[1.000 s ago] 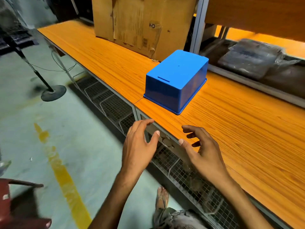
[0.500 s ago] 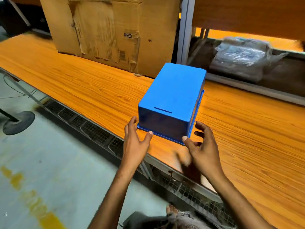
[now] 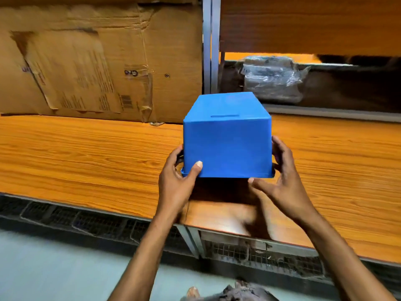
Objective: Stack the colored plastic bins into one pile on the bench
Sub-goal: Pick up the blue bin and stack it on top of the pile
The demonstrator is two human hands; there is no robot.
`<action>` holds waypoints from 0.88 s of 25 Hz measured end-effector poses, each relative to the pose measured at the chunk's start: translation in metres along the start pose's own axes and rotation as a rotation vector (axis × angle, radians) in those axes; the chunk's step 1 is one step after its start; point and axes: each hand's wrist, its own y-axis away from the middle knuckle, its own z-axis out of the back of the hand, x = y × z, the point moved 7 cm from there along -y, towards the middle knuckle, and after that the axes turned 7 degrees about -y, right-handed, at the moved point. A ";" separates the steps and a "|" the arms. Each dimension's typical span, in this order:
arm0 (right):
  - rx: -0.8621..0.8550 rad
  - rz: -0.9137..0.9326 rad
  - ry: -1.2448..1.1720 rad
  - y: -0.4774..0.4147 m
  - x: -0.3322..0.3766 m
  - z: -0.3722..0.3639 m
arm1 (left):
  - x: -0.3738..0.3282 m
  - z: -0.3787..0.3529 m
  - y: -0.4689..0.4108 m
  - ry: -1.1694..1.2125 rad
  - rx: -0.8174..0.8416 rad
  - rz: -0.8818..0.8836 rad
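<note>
Left fingers [image 3: 178,154] are curled round the left wall of the blue bin [image 3: 227,146], with the thumb pressed flat on its near face just above the rim, so the left hand [image 3: 176,183] has a proper grip. The right hand [image 3: 282,181] mirrors it: its fingers [image 3: 280,148] are wrapped on the right wall and the thumb points left just under the near rim. Can't tell if that thumb actually touches the plastic.

The bin is upside down, base facing up with a little slot moulding on top, held between both hands over the near part of the bench [image 3: 86,161]. Its near rim looks raised, with a dark shadow on the wood right under it. The far end is hidden, so no idea if that's off the surface.

Around it, a big battered cardboard box [image 3: 97,61] stands on the far left of the bench against the back. A grey metal post [image 3: 210,44] rises directly behind the bin. Right of the post, a plastic-wrapped bundle [image 3: 271,81] lies on a lower far shelf under a wooden panel [image 3: 303,22]. Wire mesh baskets [image 3: 86,218] hang under the bench's near edge, above the pale floor [image 3: 54,270].
</note>
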 end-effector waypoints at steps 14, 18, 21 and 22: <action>-0.778 0.305 -0.068 -0.042 0.118 0.062 | -0.154 0.023 -0.044 0.260 0.190 -0.379; -0.825 0.205 -0.305 -0.042 0.095 0.082 | -0.113 0.008 -0.021 -0.132 0.156 -0.494; -0.804 0.135 -0.503 -0.046 0.081 0.093 | -0.115 -0.001 -0.006 -0.272 0.006 -0.684; -0.777 0.105 -0.514 -0.048 0.076 0.095 | -0.122 -0.004 -0.002 -0.271 -0.036 -0.711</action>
